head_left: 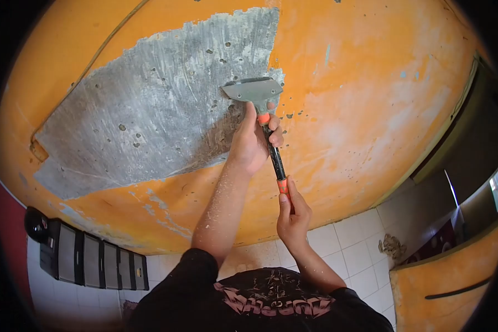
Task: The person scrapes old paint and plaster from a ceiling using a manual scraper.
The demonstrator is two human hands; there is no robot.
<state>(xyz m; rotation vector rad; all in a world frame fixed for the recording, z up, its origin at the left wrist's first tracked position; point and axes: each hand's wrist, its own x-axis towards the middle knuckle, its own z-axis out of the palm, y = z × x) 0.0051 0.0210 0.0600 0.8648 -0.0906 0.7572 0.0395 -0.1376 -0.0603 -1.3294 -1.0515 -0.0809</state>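
A long-handled scraper [254, 89] with a wide grey head lies against the wall, its blade at the right part of a bare grey patch [166, 94]. My left hand [253, 141] is wrapped round the upper handle, just below the head, with the thumb up along its neck. Lower down, my right hand [294, 216] grips the orange end of the black handle. Orange paint [365, 110] borders the patch on the right and below. Small pits dot the bare surface. Pale flecks cling to my left forearm.
A cable [102, 47] runs down the wall at the left. Below it stands a black drawer unit [94, 257] with a round black object [36, 223] at its top. A crumpled cloth-like thing [392, 246] lies on the white tiles [346, 243], near a low orange wall [454, 282].
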